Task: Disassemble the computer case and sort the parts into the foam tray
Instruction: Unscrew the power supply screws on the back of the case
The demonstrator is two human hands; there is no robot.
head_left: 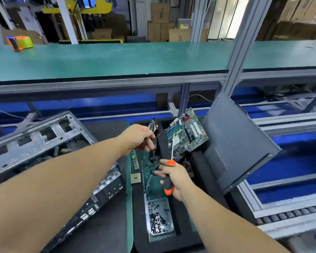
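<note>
Here we would watch the thin dark wire (160,134) first; it trails from the small black part (152,127) pinched in our left hand (139,137) toward the motherboard (186,132), and if it is caught there, which we cannot tell, a pull could drag the board off its lean or strain a connector; the board stands tilted in the foam tray (197,157) against the dark side panel (233,143), itself propped loosely, so a nudge could tip both. The screwdriver (169,177) adds a second risk; its shaft points up toward the board's face, and a careless swing of the wrist could scrape it. The clear box of screws (160,219) sits in the tray just below our right forearm and could be knocked over.

Our left arm reaches forward from the lower left, the hand over the tray's far end, fingers curled down round the black part. Our right hand (173,177) is lower and nearer, fist wrapped round the orange-and-black handle, the first fingers seeming to hook a dark cable as well, though that is unclear. The stripped case chassis (35,139) lies to the left on the mat; a RAM stick (135,160) and a CPU (136,178) lie on the green pad beside the tray.
</note>
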